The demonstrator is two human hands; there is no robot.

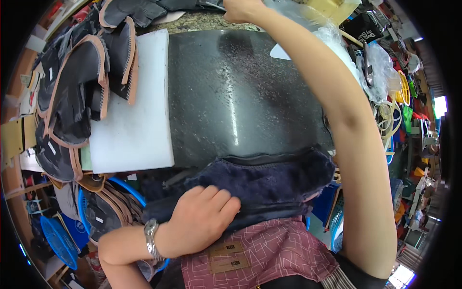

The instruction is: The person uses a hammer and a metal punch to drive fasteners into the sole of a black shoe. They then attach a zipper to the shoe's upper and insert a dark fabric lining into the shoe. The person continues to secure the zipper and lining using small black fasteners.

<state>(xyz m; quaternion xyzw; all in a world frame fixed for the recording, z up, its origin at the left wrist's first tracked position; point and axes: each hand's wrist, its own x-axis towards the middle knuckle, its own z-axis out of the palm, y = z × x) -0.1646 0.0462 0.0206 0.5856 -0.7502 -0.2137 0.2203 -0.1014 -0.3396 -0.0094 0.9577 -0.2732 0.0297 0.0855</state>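
Note:
My left hand (204, 219) is closed, knuckles up, over the near side of a dark navy fuzzy fabric piece (269, 180). Its curled fingers hide whatever lies under them. The fuzzy piece lies along the near edge of a dark, worn work board (216, 106), with a stitched rim on its far side. My right arm reaches across to the far edge, where my right hand (243, 10) is closed at the top of the view. From its fingers a thin metal tool (214, 6) sticks out leftward; its kind is not clear.
A thick white slab (137, 106) lies left of the dark board. Black leather pieces with tan, notched edges (77, 86) are piled beside it. Clear plastic bags (382, 67) and a yellow basket (403, 88) are at the right. Blue baskets (58, 241) stand lower left.

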